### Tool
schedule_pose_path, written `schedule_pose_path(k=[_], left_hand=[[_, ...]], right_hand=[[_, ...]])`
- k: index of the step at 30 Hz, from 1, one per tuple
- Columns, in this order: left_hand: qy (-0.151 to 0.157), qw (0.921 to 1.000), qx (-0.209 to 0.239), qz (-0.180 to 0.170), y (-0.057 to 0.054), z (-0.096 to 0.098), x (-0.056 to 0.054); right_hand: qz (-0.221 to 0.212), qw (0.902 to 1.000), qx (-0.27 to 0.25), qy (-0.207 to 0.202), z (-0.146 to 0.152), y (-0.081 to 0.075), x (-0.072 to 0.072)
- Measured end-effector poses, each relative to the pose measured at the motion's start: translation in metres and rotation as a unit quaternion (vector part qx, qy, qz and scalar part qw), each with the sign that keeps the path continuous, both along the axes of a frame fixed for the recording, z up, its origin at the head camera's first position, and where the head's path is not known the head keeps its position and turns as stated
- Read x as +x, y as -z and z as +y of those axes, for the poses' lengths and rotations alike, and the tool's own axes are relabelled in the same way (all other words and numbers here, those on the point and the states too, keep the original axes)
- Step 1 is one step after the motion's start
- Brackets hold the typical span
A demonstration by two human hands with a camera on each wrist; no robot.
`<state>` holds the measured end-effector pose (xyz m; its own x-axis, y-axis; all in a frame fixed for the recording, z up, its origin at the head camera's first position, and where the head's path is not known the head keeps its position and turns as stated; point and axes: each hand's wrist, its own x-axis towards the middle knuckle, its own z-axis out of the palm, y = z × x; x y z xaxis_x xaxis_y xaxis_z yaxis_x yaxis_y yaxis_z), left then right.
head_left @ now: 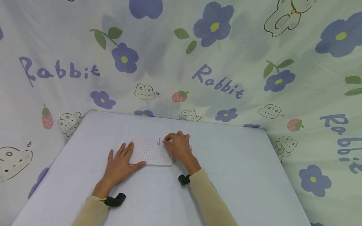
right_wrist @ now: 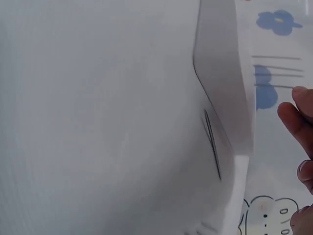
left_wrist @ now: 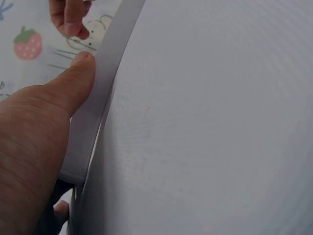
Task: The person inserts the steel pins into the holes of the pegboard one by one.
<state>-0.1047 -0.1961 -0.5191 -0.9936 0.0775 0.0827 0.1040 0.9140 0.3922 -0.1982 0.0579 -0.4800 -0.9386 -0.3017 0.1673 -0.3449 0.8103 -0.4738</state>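
Observation:
A white pegboard [head_left: 150, 153] dotted with small holes lies flat on the table. Thin dark needles [head_left: 157, 141] stand upright in a row near its far right corner; the right wrist view shows several needles [right_wrist: 278, 66] sticking up from the board. My right hand [head_left: 178, 147] is over that corner, thumb and forefinger pinching the top of the last needle [right_wrist: 274, 86] in the row. At the board's left end, my left hand [head_left: 120, 164] rests with its fingers straight and spread, thumb [left_wrist: 80, 78] against the near edge.
More loose needles [right_wrist: 213, 147] lie on the white tabletop [head_left: 240, 169] right of the board, partly hidden by my right hand in the head view. A patterned curtain [head_left: 164, 69] hangs behind the table. Both wrists carry a black camera [head_left: 116, 200].

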Motion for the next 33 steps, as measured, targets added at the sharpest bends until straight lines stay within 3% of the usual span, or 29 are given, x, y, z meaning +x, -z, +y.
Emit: schedule_pose_path(k=[10, 24, 33], left_hand=[[0.002, 1.0000, 0.005, 0.002, 0.001, 0.000, 0.000], [0.004, 1.0000, 0.006, 0.003, 0.003, -0.001, -0.001], [0.005, 1.0000, 0.008, 0.004, 0.003, -0.001, 0.000]], right_hand=[[0.016, 0.9997, 0.016, -0.008, 0.041, -0.011, -0.015], [-0.071, 0.9951, 0.069, -0.005, 0.100, 0.007, -0.029], [-0.087, 0.9904, 0.107, -0.017, 0.112, 0.012, -0.029]])
